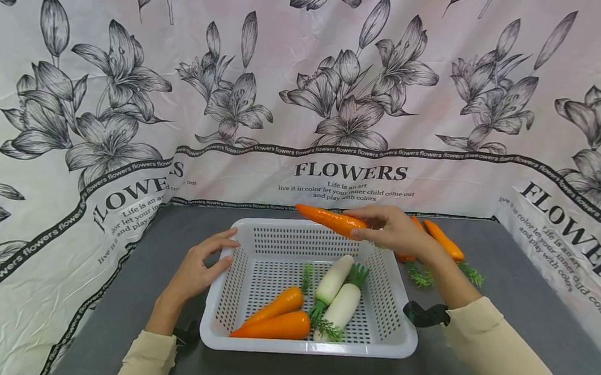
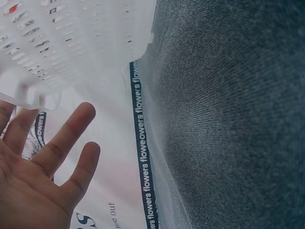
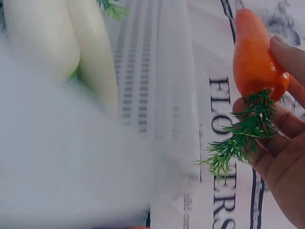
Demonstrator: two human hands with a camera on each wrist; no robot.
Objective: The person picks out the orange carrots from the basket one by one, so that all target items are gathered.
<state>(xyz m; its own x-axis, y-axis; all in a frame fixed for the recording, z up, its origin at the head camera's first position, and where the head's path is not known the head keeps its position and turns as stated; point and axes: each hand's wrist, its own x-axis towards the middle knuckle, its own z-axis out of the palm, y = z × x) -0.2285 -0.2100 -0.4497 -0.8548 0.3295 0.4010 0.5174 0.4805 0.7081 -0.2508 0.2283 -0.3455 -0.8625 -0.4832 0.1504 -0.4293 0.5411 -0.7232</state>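
My right hand (image 1: 397, 232) pinches an orange carrot (image 1: 329, 220) between thumb and fingers, above the far right part of a white plastic basket (image 1: 307, 347). In the right wrist view, green fronds (image 3: 250, 131) hang from the carrot's thick end. My left hand (image 1: 198, 267) rests at the basket's left rim with fingers spread; the left wrist view shows some of them (image 2: 64, 138) extended beneath the basket's edge. Inside the basket, two carrots (image 1: 276, 303) lie at the front left. Two white radishes (image 1: 334, 280) with green tops lie to their right.
More carrots (image 1: 443, 240) with green tops (image 1: 420, 275) lie on the dark grey table (image 1: 137, 292) behind my right forearm, right of the basket. A flower-printed cloth (image 1: 352, 181) hangs along the back and both sides of the table.
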